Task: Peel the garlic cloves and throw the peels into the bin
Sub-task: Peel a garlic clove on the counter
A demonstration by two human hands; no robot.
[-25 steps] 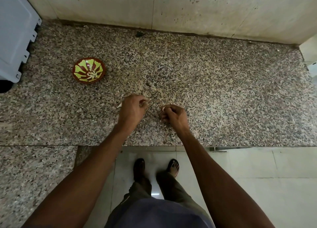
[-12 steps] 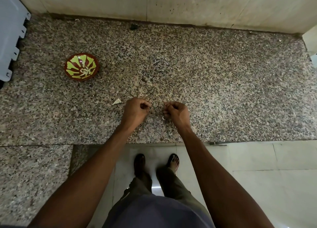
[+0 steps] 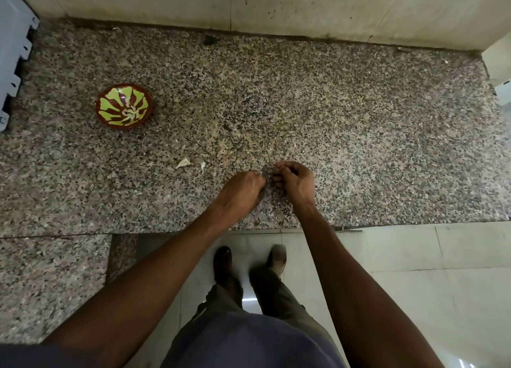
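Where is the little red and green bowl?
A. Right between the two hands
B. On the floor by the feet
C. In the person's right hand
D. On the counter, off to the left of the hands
D: the bowl sits on the speckled counter, up and to the left of the left hand and right hand, which are close together and touch nothing near it.

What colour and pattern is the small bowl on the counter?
The bowl is reddish-brown with yellow-green petal shapes fanning out from its centre, seen in the head view.
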